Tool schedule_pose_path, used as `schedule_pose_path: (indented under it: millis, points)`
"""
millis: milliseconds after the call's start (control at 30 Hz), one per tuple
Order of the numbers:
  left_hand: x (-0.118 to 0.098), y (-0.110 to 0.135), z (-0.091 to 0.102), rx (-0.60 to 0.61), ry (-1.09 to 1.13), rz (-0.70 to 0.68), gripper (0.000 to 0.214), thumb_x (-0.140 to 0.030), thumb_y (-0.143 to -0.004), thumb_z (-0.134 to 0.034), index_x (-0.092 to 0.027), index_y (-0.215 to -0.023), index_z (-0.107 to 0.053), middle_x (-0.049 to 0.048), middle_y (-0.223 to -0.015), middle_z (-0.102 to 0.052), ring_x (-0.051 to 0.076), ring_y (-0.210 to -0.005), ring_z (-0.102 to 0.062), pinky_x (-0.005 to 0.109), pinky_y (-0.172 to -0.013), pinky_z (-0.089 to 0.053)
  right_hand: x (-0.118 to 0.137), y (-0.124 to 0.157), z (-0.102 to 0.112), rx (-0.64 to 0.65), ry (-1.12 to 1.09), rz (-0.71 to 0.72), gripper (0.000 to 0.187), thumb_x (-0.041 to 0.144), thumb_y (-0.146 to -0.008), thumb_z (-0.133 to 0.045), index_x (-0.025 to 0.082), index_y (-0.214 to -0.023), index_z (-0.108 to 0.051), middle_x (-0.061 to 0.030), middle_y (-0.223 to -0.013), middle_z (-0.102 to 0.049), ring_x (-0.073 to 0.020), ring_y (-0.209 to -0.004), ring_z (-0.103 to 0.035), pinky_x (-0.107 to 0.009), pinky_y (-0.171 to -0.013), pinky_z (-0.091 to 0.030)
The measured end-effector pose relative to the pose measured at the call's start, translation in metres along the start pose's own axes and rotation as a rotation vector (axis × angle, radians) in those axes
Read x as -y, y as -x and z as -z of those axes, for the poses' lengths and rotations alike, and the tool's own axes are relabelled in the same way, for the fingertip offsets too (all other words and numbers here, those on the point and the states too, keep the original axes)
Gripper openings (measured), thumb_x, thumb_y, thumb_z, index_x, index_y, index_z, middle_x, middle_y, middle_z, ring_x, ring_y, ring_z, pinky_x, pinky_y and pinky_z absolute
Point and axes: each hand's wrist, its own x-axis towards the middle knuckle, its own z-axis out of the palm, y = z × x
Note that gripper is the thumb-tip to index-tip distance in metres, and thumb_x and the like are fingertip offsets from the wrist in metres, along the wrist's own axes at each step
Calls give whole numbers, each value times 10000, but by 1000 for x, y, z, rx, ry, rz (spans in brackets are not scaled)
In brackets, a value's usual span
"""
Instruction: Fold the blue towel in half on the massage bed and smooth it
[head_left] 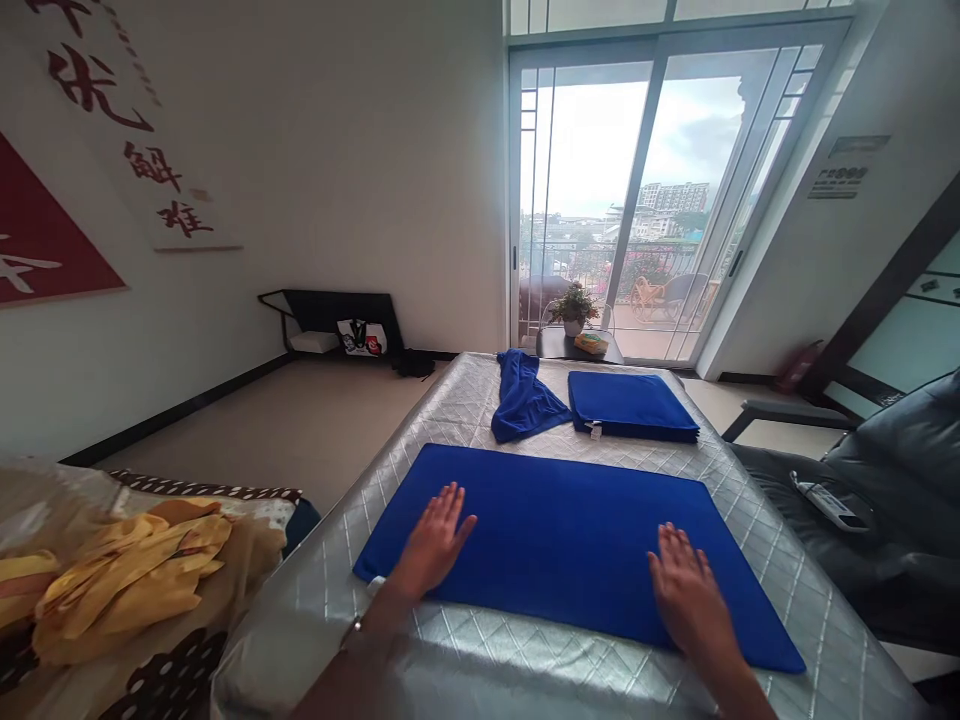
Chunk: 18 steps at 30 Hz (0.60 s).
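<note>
Head view — left hand and right hand, 2 unclenched grips, rest on 1 blue cloth — 1 crumpled cloth beyond.

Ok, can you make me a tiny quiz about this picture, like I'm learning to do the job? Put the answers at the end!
1. True or false: the left hand and the right hand are both balled into fists.

2. Fill in the blank: beyond the flat blue cloth, next to the folded blue stack, the other blue cloth is not folded neatly but ____.

3. What colour is the quilted cover under the cloths?
a) red
b) silver
c) green

Key:
1. False; both are open, palms down.
2. crumpled
3. b
</note>
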Motion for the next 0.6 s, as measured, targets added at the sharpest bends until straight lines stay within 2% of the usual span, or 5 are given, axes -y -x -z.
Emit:
schedule_pose_path:
  millis: [100,167,267,400,600]
  points:
    - [-79,-5,-4,87,101,-282,654,-553,-1058,-220,-201,-1609,-199,92,-1651,-265,228,-1523,-245,446,-1239,-267,80,-1,13,95,-132,159,671,435,-1020,-149,96,-1570,-328,-94,-1638,-282,-221,-1528,-213,-441,-1248,-164]
    - [-116,-5,-6,151,144,-408,650,-547,-1062,-204,-208,-1613,-160,72,-1659,-237,199,-1533,-209,416,-1253,-230,117,-1,16,183,-171,236,652,442,-1026,-182,118,-1578,-306,-75,-1649,-231,-210,-1532,-190,-434,-1250,-163]
    - [-131,-2,-10,214,154,-458,655,-557,-1059,-190,-216,-1615,-132,54,-1665,-216,188,-1539,-189,409,-1259,-205,133,2,10,239,-187,257,653,459,-1028,-199,126,-1582,-288,-73,-1657,-187,-211,-1538,-157,-439,-1254,-143]
    - [-78,9,-15,216,70,-315,683,-614,-1036,-216,-253,-1612,-149,40,-1666,-230,221,-1533,-221,452,-1250,-213,83,12,-10,153,-169,168,704,535,-1012,-195,141,-1589,-281,-73,-1660,-222,-220,-1539,-164,-460,-1256,-127]
    - [58,46,-13,39,-136,96,727,-655,-1010,-193,-234,-1598,-267,106,-1618,-366,313,-1505,-290,566,-1194,-258,-66,36,-43,-19,-73,-84,738,499,-946,-163,120,-1510,-453,-139,-1599,-388,-284,-1515,-250,-546,-1220,-195]
